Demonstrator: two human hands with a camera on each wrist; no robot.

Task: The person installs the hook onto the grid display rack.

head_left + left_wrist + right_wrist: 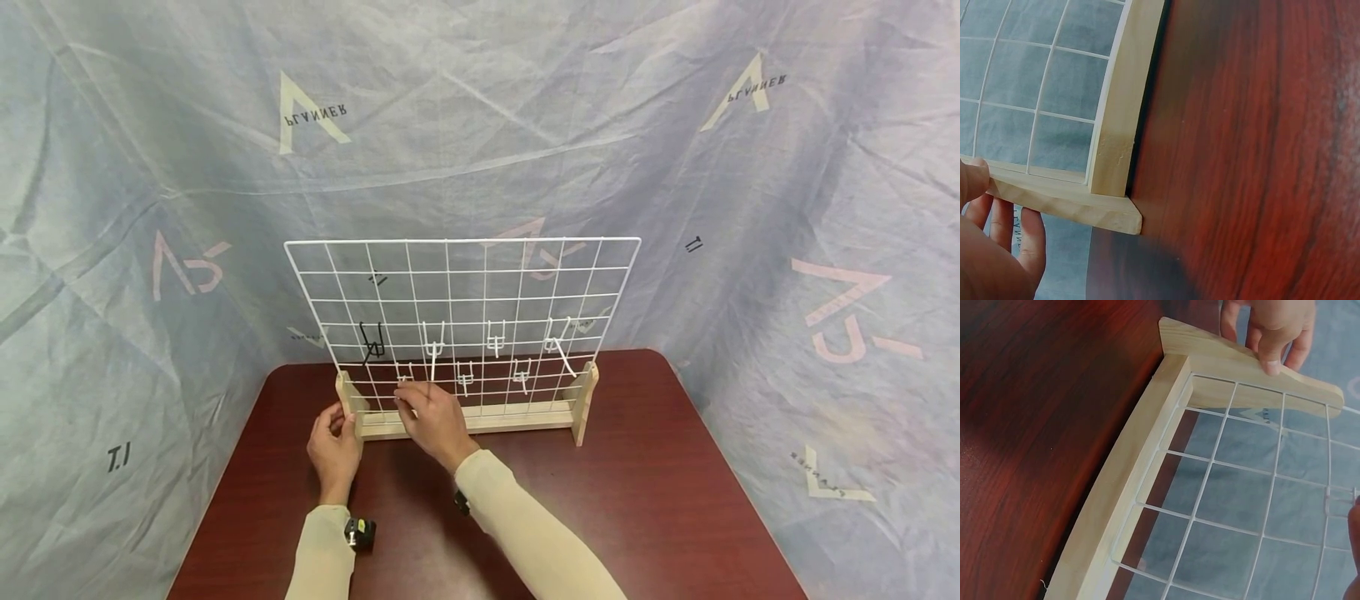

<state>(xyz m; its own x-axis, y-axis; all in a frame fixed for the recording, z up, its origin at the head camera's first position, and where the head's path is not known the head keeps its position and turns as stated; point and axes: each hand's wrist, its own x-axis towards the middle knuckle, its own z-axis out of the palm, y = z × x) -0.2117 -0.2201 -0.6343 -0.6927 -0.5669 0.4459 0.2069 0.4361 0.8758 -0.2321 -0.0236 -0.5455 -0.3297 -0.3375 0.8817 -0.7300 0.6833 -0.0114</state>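
A white wire grid panel [465,241] stands upright in a pale wooden base [517,421]. My left hand [335,450] holds the left wooden side piece [1085,210], thumb on one face and fingers on the other. At the panel's lower left, my right hand [438,421] pinches a small white hook [405,371] hung on the wires; the fingertips partly hide it. Just above hang a black hook [373,343] and a long white hook [434,346]. In the right wrist view, only part of the right hand [1354,550] shows at the edge.
More white hooks hang to the right, among them a short one [465,380], another [521,377] and a long one [558,346]. The base stands on a dark red wooden table [637,500]. Grey printed cloth [465,125] hangs behind and at both sides.
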